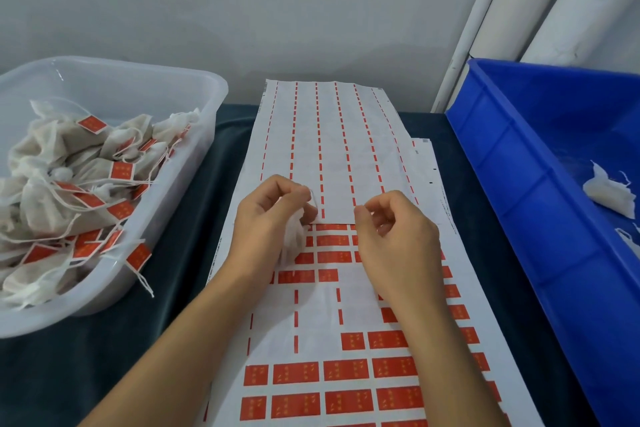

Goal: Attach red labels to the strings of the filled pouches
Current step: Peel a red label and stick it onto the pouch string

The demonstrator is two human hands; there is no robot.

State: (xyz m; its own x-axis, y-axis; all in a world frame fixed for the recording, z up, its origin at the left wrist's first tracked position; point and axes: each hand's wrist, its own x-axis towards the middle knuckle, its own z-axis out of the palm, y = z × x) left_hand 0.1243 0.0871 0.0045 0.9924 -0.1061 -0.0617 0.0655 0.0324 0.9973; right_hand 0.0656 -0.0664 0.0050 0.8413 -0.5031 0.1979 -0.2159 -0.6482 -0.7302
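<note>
Left hand gripped an unlabeled pouch over the label sheet; right hand was curled, maybe pinching its string, couldn't tell. I'd have pulled it taut before folding a red label on.

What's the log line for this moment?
left hand: holds pouch | right hand: pinching, contents unclear | label sheet: partly used

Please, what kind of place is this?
Probably a small packing workstation: a clear tub of labelled pouches, sheets of red labels on the table, and a blue crate.
</note>
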